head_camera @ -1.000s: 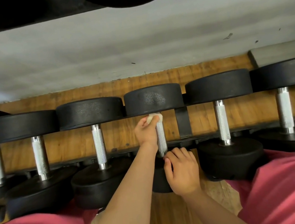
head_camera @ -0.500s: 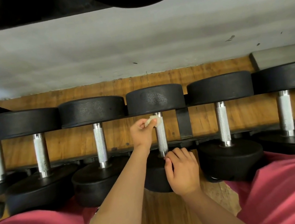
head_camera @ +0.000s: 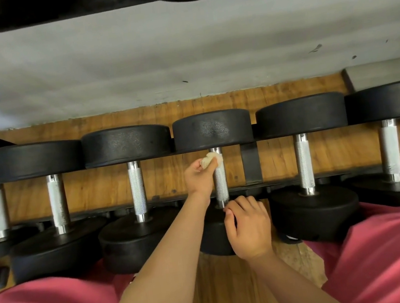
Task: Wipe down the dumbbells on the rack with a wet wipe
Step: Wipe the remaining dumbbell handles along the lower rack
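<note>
Change: the left hand (head_camera: 198, 177) and the crumpled white wet wipe (head_camera: 210, 159) have barely shifted in half a second, edging closer to the handle; the right hand (head_camera: 249, 226) has stayed put.
Left hand: pinches the wipe against the far end of the knurled steel handle (head_camera: 221, 186).
Right hand: fingers curled over the near head of the middle black rubber-headed dumbbell (head_camera: 212, 130).
Around: neighbouring black dumbbells (head_camera: 137, 188) rest side by side on the black metal rack (head_camera: 250, 163) above a wooden floor (head_camera: 226, 289).
In the way: the left forearm and right hand cover much of the near head; pink-clad knees (head_camera: 388, 253) fill the lower corners.
</note>
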`<state>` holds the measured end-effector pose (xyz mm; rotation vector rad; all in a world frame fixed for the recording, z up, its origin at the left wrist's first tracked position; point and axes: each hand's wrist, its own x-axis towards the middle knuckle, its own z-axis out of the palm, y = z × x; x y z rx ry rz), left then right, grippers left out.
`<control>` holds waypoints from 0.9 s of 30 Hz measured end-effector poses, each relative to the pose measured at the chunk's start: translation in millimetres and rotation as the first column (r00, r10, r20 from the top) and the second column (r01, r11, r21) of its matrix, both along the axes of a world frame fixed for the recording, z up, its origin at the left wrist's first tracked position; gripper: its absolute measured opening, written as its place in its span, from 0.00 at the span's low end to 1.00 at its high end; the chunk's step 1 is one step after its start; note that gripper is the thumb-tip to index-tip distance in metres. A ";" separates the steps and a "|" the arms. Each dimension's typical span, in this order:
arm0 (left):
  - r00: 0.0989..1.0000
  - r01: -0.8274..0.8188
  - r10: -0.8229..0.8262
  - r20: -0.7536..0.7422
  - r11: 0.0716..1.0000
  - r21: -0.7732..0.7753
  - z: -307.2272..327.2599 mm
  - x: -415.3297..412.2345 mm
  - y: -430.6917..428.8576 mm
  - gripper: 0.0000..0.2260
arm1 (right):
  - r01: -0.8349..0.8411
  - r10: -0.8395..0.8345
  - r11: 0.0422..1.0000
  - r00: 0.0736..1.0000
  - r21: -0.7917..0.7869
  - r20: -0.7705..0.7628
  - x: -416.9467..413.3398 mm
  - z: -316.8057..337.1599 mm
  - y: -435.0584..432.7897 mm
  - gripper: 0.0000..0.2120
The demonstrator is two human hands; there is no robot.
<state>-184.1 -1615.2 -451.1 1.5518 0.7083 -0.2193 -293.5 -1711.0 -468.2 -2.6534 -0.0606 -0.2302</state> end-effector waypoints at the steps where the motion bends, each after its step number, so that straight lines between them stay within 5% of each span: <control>1: 0.999 -0.052 0.052 -0.007 0.999 -0.008 0.1 0.8 -1.7 0.02 | 0.001 -0.001 1.000 1.000 -0.002 0.002 0.0 0.2 0.0 0.17; 4: 0.991 -0.132 0.131 -0.018 0.990 -0.041 -1.9 5.5 2.2 0.04 | 0.005 -0.005 1.000 1.000 -0.003 0.006 -0.2 0.7 -0.1 0.17; 27: 0.984 0.180 -0.180 -0.002 0.982 0.057 0.1 -7.8 16.6 0.05 | -0.005 0.006 1.000 1.000 0.022 -0.023 -0.9 -0.6 -0.6 0.17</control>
